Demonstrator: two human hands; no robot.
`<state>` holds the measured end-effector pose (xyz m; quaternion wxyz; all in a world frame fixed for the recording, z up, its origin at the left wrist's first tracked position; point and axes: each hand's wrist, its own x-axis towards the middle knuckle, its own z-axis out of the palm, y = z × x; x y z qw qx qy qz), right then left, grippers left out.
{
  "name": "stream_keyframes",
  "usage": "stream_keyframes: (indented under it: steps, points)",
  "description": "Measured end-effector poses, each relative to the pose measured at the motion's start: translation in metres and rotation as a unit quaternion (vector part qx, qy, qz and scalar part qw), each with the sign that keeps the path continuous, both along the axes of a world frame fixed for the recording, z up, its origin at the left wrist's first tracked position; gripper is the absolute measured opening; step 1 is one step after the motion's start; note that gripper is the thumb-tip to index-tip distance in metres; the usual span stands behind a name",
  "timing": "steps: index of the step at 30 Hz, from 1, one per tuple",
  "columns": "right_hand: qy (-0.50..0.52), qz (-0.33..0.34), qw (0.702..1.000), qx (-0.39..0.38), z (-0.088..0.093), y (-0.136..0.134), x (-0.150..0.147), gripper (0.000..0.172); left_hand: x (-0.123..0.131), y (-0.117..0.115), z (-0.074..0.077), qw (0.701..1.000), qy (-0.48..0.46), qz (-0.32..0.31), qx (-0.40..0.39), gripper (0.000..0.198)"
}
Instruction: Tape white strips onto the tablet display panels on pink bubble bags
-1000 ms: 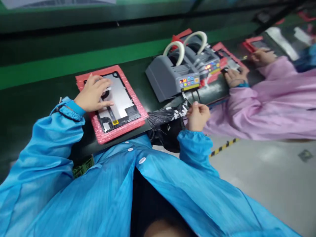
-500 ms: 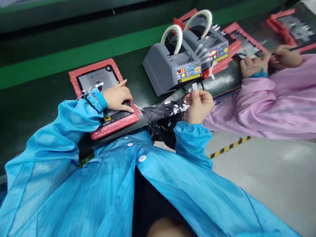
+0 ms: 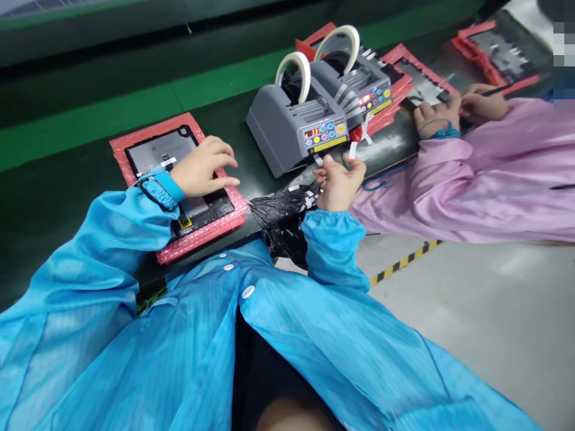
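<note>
My left hand (image 3: 202, 170) rests over a flat tablet-like panel (image 3: 193, 206), its fingers spread and holding nothing. The panel lies on red bubble wrap (image 3: 197, 239) at the bench's front edge. A short white tape strip (image 3: 168, 162) is on the panel beside my wrist. My right hand (image 3: 338, 182) is just below the front of the nearer grey tape dispenser (image 3: 291, 129). One piece of white tape (image 3: 353, 149) stands at a fingertip. Closer to the dispenser, the other fingertips pinch at a second tape strip (image 3: 318, 160); their exact contact is partly hidden.
Black crumpled plastic (image 3: 283, 206) with several tape bits hangs at the bench edge between my hands. A second tape dispenser (image 3: 359, 84) stands beside the first. To the right, a co-worker in pink sleeves (image 3: 476, 173) handles another panel (image 3: 426, 84) on red wrap.
My right hand has gone up to the dispenser's front from the tape-dotted black plastic. My left fingers have lifted and drawn back from the panel's right edge. The view has shifted slightly.
</note>
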<state>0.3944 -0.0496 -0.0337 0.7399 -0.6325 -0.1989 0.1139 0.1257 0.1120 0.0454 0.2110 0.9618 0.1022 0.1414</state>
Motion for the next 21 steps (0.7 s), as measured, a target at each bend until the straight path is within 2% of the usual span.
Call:
stream_keyframes:
  steps: [3, 6, 11, 15, 18, 21]
  points:
    - [-0.05, 0.021, 0.998, 0.015, 0.001, -0.003, -0.002, 0.055, 0.007, 0.0, 0.005, 0.998, -0.018, 0.063, -0.015, 0.035]
    - [-0.105, 0.064, 0.992, 0.036, 0.016, -0.01, -0.02, 0.057, 0.016, -0.006, 0.014, 0.993, -0.036, 0.093, -0.056, 0.024]
    - [-0.097, 0.252, 0.963, 0.003, 0.063, -0.001, -0.073, 0.063, 0.023, -0.02, 0.026, 0.989, -0.056, 0.088, -0.104, 0.028]
    - [-0.041, 0.366, 0.93, -0.014, 0.09, 0.022, -0.107, 0.061, 0.01, -0.02, 0.027, 0.988, -0.031, 0.093, -0.12, 0.032]
    - [-0.021, 0.386, 0.922, -0.033, 0.094, 0.038, -0.118, 0.062, -0.005, -0.017, 0.021, 0.982, -0.026, 0.133, -0.132, 0.034]
    - [0.006, 0.346, 0.936, -0.06, 0.087, 0.051, -0.121, 0.057, -0.016, -0.015, 0.014, 0.97, -0.045, 0.191, -0.145, 0.035]
